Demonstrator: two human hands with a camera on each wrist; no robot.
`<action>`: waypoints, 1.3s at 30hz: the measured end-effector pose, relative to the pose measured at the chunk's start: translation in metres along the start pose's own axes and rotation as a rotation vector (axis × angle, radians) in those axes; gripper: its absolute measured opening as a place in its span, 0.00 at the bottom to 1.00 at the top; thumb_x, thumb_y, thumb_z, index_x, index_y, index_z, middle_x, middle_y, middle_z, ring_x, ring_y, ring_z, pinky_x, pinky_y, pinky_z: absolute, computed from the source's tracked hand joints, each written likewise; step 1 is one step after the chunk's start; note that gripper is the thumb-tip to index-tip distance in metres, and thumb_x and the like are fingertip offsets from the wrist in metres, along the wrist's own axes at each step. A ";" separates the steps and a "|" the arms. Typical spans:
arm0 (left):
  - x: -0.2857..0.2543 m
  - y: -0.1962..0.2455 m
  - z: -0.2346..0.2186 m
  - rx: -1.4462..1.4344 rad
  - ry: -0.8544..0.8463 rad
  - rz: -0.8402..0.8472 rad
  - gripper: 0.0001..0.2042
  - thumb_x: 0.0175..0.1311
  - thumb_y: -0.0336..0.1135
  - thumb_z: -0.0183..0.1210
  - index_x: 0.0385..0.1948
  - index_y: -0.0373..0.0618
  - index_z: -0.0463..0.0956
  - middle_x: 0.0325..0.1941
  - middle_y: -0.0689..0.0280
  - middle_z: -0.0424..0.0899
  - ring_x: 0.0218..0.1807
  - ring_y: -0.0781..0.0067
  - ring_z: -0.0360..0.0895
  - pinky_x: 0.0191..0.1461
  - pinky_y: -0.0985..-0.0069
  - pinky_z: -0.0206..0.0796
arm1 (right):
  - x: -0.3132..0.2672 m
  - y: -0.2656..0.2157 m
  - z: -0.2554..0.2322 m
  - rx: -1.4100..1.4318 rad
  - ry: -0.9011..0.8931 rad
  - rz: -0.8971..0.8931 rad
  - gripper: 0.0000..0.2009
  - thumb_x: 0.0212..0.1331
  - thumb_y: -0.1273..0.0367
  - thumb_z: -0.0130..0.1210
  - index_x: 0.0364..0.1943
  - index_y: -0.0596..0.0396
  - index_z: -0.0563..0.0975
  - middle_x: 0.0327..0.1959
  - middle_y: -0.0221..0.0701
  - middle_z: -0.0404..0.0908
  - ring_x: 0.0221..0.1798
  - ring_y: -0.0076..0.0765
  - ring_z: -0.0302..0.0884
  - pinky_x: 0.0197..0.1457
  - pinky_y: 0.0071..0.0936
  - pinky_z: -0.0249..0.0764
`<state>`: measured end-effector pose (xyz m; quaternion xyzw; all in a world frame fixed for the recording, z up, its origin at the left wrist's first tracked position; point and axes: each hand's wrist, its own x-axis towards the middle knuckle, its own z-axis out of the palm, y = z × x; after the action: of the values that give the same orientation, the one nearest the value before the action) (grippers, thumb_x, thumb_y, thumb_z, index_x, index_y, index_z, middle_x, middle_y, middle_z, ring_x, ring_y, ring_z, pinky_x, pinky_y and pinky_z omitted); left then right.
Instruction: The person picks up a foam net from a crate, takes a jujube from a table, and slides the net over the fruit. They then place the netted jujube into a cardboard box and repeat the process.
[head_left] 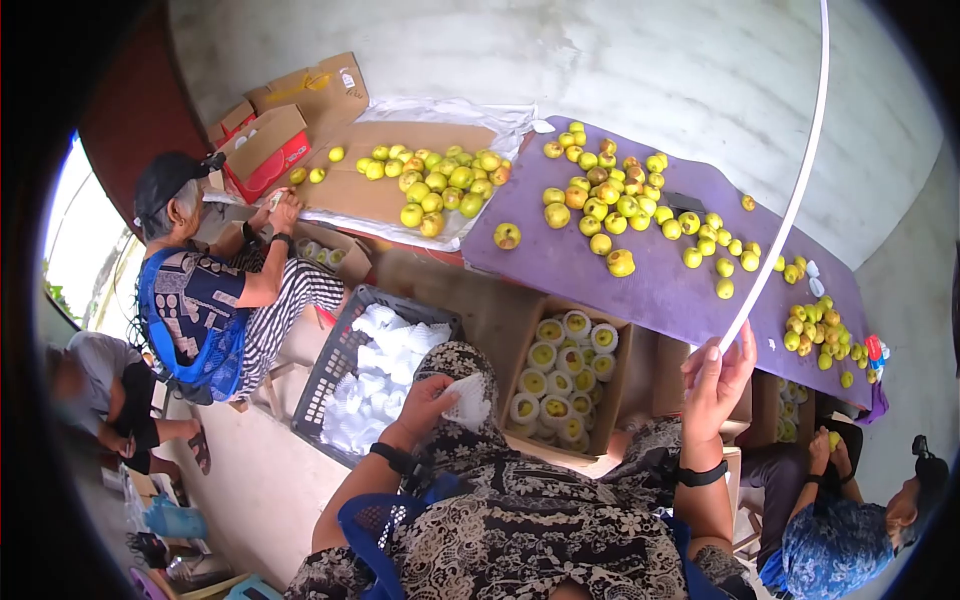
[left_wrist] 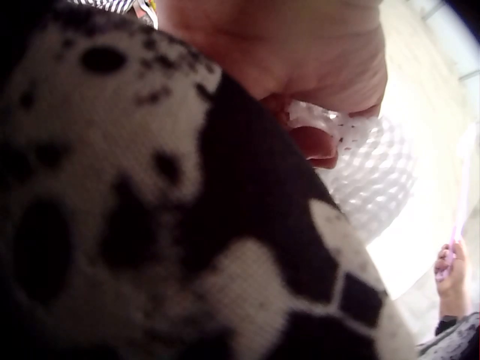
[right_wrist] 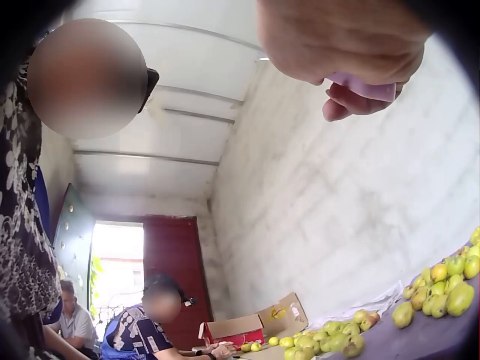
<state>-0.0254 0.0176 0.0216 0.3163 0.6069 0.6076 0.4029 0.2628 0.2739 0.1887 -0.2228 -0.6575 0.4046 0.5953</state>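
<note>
My left hand [head_left: 425, 408] pinches a white foam net sleeve [head_left: 468, 402] above my patterned lap. In the left wrist view, the mesh of the foam net sleeve [left_wrist: 371, 169] bulges out past the fingers. Raised at the right, my right hand [head_left: 718, 385] grips the lower end of a long, thin white rod [head_left: 792, 205] that slants up across the wall. In the right wrist view, a pale purple piece [right_wrist: 364, 86] shows between the curled fingers. A black crate [head_left: 312, 392] beside my left knee holds many foam net sleeves [head_left: 375, 375].
Ahead, yellow-green apples [head_left: 610, 205] lie in groups on a purple-covered table [head_left: 560, 250]. Below it stands a cardboard box [head_left: 622, 385] of apples in foam nets. One person [head_left: 205, 290] sits at the left, another [head_left: 850, 530] at the right. Open cartons [head_left: 265, 150] stand far left.
</note>
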 end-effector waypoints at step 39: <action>0.003 0.000 0.004 0.325 0.107 0.067 0.11 0.59 0.36 0.59 0.38 0.39 0.76 0.35 0.69 0.78 0.40 0.77 0.73 0.45 0.77 0.65 | 0.018 0.283 -0.204 -1.291 0.041 0.702 0.38 0.58 0.66 0.59 0.72 0.35 0.53 0.61 0.46 0.70 0.61 0.58 0.69 0.66 0.45 0.66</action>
<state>-0.0229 0.0219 0.0218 0.3645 0.7068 0.5306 0.2933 0.4027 0.5044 -0.0331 -0.7339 -0.6436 0.0994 0.1930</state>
